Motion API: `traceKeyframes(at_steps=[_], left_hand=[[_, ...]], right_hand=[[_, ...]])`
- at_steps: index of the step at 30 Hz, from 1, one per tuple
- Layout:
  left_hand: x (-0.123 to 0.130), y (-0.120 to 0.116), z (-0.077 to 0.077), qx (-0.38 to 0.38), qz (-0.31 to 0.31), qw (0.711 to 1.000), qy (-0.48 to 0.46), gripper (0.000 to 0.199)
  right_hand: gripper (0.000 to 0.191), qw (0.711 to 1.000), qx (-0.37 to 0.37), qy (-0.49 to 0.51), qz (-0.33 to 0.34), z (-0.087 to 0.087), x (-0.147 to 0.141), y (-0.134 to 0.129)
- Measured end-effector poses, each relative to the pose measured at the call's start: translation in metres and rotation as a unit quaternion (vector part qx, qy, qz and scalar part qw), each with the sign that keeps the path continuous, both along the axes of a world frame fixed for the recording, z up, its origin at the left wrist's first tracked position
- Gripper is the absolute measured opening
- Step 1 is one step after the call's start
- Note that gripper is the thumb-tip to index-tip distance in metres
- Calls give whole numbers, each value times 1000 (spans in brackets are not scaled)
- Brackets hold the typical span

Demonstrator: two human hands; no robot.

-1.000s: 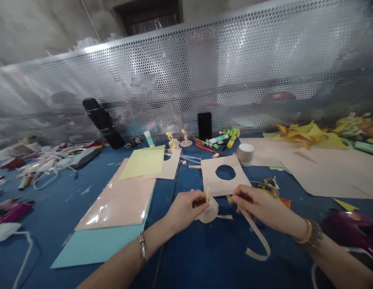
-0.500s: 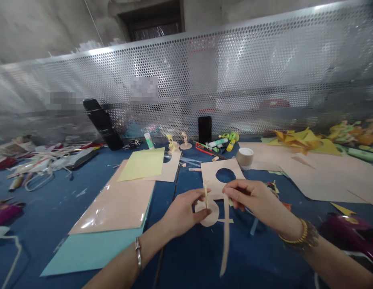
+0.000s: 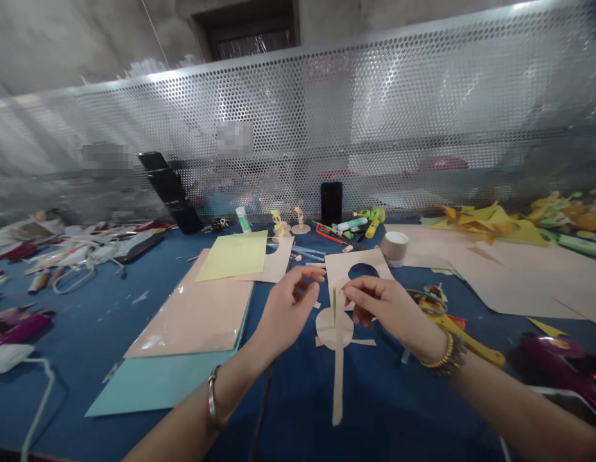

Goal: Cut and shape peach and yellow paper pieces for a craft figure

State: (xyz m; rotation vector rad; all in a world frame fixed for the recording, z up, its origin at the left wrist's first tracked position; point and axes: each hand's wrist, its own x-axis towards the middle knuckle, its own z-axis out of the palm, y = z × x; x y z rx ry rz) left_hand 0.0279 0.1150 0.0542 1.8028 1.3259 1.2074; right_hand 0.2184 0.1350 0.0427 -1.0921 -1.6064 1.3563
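A pale paper disc [image 3: 333, 328] lies on the blue table, with a thin upright strip [image 3: 334, 307] standing on it. My right hand [image 3: 377, 301] pinches the top of a long pale paper strip [image 3: 338, 385], which hangs down in front of the disc beside the upright piece. To the left of the disc is my left hand [image 3: 292, 305], its fingers curved, thumb and index apart, with nothing between them. Behind both hands lies a pale sheet [image 3: 335, 269] with a round hole.
Yellow [image 3: 233, 255], pink and blue sheets lie at left. A tape roll [image 3: 394, 248], glue tubes and a phone [image 3: 331, 203] stand behind. Yellow-handled scissors [image 3: 475, 350] lie beside my right wrist. Two small paper figures stand at the back. Purple tools lie at both sides.
My left hand has let go of the upright strip and moved back to the left. The long strip in my right hand has shifted left, in front of the disc. More of the scissors shows.
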Motion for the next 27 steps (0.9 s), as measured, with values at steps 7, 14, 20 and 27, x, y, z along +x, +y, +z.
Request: traceKeyframes(at_steps=[7, 14, 20, 27], left_hand=[[2, 0, -3, -45, -17, 999, 12, 18], [6, -5, -11, -85, -29, 994, 55, 21], [7, -2, -14, -60, -30, 996, 54, 26], [7, 3, -16, -26, 10, 997, 66, 14]], right_hand=[[25, 996, -36, 56, -52, -7, -10, 2], [29, 991, -68, 97, -61, -17, -14, 2], [32, 990, -72, 109, -59, -24, -12, 5], [32, 992, -48, 104, -57, -31, -17, 5]])
